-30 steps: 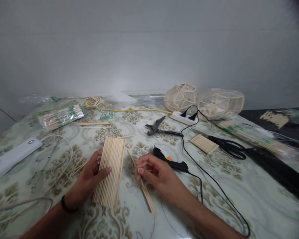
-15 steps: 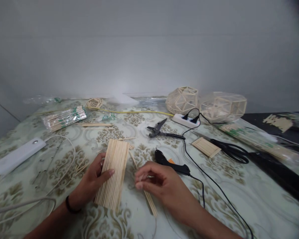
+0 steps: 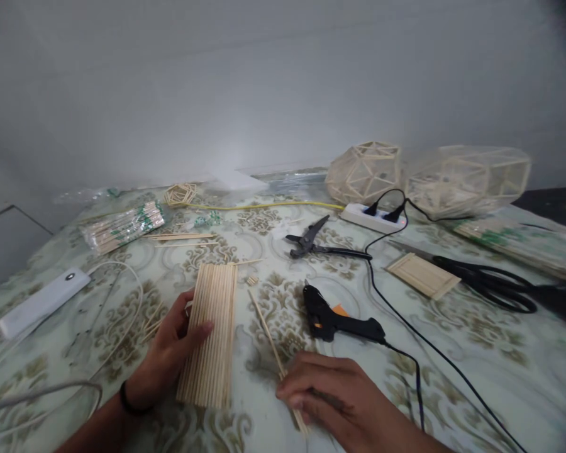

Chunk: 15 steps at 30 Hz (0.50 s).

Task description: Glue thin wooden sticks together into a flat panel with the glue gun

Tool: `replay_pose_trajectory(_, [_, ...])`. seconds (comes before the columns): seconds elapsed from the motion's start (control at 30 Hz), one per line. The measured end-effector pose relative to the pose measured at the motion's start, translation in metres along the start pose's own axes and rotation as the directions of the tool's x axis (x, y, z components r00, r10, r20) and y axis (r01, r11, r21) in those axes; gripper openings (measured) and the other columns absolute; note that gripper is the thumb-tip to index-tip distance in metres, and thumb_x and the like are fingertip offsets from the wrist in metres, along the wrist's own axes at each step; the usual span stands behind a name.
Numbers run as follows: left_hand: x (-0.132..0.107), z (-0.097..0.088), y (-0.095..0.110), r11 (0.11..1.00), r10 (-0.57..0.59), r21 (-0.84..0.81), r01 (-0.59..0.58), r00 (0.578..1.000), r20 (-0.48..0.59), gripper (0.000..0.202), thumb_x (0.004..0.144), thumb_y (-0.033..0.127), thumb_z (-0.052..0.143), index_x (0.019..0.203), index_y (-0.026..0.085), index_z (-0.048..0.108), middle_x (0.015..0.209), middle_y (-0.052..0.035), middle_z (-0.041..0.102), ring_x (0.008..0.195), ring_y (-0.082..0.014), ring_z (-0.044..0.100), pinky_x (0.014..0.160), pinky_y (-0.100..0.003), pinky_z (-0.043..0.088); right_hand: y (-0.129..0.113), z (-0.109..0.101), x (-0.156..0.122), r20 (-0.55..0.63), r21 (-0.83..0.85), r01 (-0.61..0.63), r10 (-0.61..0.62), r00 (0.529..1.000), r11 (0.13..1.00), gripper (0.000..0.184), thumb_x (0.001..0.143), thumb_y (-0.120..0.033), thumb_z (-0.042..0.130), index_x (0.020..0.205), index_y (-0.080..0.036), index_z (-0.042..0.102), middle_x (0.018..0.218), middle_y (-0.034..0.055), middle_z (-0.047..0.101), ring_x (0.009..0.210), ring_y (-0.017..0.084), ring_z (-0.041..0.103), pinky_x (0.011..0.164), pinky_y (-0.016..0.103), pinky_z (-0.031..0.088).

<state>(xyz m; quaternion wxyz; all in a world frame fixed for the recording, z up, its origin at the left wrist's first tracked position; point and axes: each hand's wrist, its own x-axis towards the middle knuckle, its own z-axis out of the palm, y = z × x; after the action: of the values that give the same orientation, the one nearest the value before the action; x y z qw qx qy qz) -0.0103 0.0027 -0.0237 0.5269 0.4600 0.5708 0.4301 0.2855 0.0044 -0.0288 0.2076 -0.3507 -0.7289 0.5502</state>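
My left hand [image 3: 170, 352] grips the stick panel [image 3: 212, 340] by its left edge, thumb pressed across the top. The panel is a flat mat of pale, even sticks. At its 3 o'clock my right hand [image 3: 330, 396] curls knuckles-up over the loose sticks [image 3: 268, 327]; I cannot tell whether it pinches them. The glue gun [image 3: 334, 318] lies at that hand's 12 o'clock on the glossy patterned tablecloth [image 3: 453, 352], under a plain grey wall [image 3: 264, 94].

The table [image 3: 476, 377], spread with a cream floral cloth, carried a flat mat of sticks [image 3: 212, 340] at seven o'clock, with a thin loose stick [image 3: 266, 327] just to its three o'clock. A black glue gun [image 3: 334, 321] lay near the middle. Around it were pliers [image 3: 321, 242] at twelve, a power strip [image 3: 365, 217] at one, scissors [image 3: 490, 283] and a small stick panel [image 3: 423, 275] at three, a white power bank [image 3: 42, 302] at nine and a bag of sticks [image 3: 122, 225] at ten.
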Motion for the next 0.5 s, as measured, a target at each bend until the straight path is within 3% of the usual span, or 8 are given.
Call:
replay_pose_trajectory(0.13, [-0.0002, -0.0017, 0.0002, 0.999, -0.047, 0.007, 0.047, 0.998, 0.029, 0.062, 0.088, 0.052, 0.081, 0.136, 0.026, 0.052, 0.095, -0.0009, 0.075, 0.08, -0.0161, 0.068, 0.067, -0.023, 0.056, 0.0011, 0.0005, 0.0008, -0.033, 0.025, -0.075, 0.075, 0.997, 0.997, 0.042, 0.101, -0.055, 0.055, 0.099, -0.02, 0.079, 0.093, 0.0055, 0.071, 0.086, 0.006, 0.064, 0.08, 0.018, 0.044])
replay_pose_trajectory(0.37, [0.0001, -0.0048, -0.0014, 0.994, -0.086, -0.064, 0.09, 0.995, 0.055, 0.056, 0.089, 0.05, 0.081, 0.134, 0.029, 0.055, 0.111, -0.0032, 0.078, 0.088, -0.0188, 0.073, 0.073, -0.026, 0.061, 0.0013, 0.0041, 0.0028, -0.069, 0.108, -0.181, 0.189, 0.98, 0.978, 0.031, 0.092, -0.047, 0.07, 0.084, -0.018, 0.075, 0.085, 0.0044, 0.069, 0.079, 0.005, 0.061, 0.072, 0.016, 0.044])
replay_pose_trajectory(0.5, [-0.0003, -0.0043, -0.0028, 0.995, -0.036, -0.091, 0.043, 0.996, 0.08, 0.054, 0.089, 0.048, 0.081, 0.134, 0.028, 0.058, 0.118, -0.0043, 0.078, 0.097, -0.0198, 0.074, 0.08, -0.026, 0.062, -0.0006, 0.0012, -0.0031, 0.041, 0.138, -0.206, 0.203, 0.978, 0.969, 0.041, 0.093, -0.053, 0.068, 0.076, -0.015, 0.067, 0.079, 0.0049, 0.065, 0.075, 0.005, 0.063, 0.071, 0.016, 0.048])
